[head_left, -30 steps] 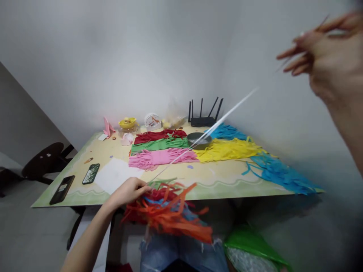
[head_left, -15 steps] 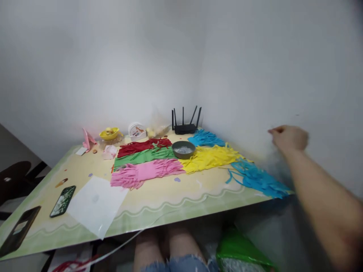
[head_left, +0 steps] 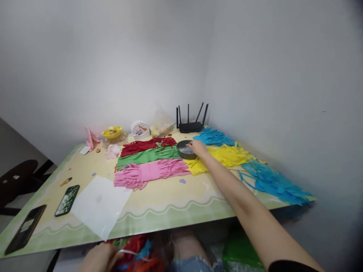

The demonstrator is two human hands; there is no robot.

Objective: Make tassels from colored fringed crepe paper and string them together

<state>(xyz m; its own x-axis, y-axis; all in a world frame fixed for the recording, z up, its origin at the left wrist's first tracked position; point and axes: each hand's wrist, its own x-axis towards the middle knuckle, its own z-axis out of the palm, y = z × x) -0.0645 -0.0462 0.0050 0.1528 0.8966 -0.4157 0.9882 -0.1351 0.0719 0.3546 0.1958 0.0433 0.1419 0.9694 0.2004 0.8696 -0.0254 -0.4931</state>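
My right hand (head_left: 197, 148) reaches across the table (head_left: 159, 211) to a small grey bowl (head_left: 185, 149) of pale bits, fingertips bent into its right side; whether they pinch anything is hidden. Below the table's near edge, my left hand (head_left: 100, 258) rests on a bundle of orange, red and blue fringed strips (head_left: 138, 257) in my lap, with a white cord across it. Its fingers are blurred. Around the bowl lie fringed paper sheets: red (head_left: 147, 144), green (head_left: 147, 155), pink (head_left: 150, 172), yellow (head_left: 224, 155) and blue (head_left: 273, 181).
A white sheet (head_left: 98, 206) and two phones (head_left: 67, 200) (head_left: 25, 229) lie at the near left. A black router (head_left: 191, 124), yellow dish (head_left: 112, 132) and white tape holder (head_left: 139, 129) stand along the back wall. A green bag (head_left: 241, 249) sits under the table.
My right hand came down from high at the right, where it drew a white cord taut, and now reaches the grey bowl. The strip bundle and left hand dropped below the table edge.
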